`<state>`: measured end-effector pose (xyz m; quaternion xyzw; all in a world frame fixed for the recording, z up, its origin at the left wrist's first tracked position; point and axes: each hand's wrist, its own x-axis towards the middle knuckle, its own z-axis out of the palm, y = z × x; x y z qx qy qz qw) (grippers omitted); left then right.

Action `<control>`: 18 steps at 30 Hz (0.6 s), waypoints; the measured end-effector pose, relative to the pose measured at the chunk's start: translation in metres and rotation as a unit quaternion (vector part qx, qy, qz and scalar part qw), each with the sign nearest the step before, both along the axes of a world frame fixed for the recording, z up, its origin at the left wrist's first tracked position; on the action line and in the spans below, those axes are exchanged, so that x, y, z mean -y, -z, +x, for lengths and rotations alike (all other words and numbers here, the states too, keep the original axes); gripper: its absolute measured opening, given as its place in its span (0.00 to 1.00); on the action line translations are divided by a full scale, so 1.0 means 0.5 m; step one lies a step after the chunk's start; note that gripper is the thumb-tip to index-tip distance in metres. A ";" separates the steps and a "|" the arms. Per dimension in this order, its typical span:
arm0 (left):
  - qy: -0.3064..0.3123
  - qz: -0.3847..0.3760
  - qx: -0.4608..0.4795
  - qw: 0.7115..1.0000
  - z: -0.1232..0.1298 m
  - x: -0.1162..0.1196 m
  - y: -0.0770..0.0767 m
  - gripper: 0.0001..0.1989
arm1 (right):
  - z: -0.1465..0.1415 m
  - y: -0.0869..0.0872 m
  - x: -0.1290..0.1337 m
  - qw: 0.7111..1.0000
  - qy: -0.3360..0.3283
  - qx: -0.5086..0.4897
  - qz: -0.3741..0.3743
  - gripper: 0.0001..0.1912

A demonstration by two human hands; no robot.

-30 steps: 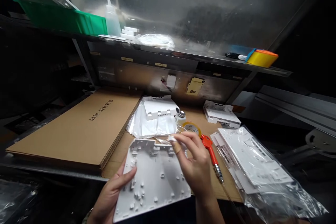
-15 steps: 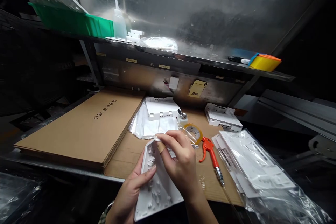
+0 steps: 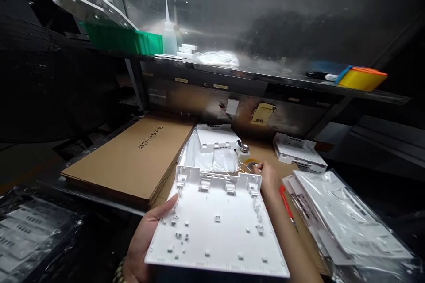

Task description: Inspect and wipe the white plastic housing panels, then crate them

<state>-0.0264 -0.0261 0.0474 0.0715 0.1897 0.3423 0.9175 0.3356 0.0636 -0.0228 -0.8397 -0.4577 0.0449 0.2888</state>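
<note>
My left hand (image 3: 148, 232) grips the left edge of a white plastic housing panel (image 3: 229, 225), its thumb over the rim. The panel's inner face, with clips and small posts, is turned up toward me. Beyond its far right corner, my right hand (image 3: 268, 177) has its fingers drawn together by a roll of yellow tape (image 3: 252, 162). What those fingers hold, if anything, I cannot make out. Behind the right forearm, a red air blow gun (image 3: 284, 199) lies partly hidden on the cardboard.
Flat cardboard (image 3: 129, 159) is stacked at left. Two more white housings (image 3: 217, 137) stand toward the back, near a small metal-topped bottle (image 3: 244, 148). Bagged white panels (image 3: 345, 216) lie at right. The shelf above holds a green bin (image 3: 122, 40) and a squeeze bottle (image 3: 170, 37).
My right hand has left the panel's far edge and moved right to the tape roll. The panel has been turned to face me more fully, and the view has shifted left.
</note>
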 end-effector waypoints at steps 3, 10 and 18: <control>0.008 0.012 -0.003 1.000 -0.014 0.003 0.007 0.35 | -0.006 0.022 0.002 1.000 -0.008 0.019 -0.001 0.14; 0.090 0.038 0.090 0.991 -0.037 -0.006 0.017 0.34 | 0.075 0.036 0.155 0.997 0.069 0.025 0.041 0.21; -0.037 -0.079 -0.019 0.996 -0.055 -0.008 0.080 0.37 | 0.088 0.100 0.272 0.993 0.096 -0.058 -0.017 0.29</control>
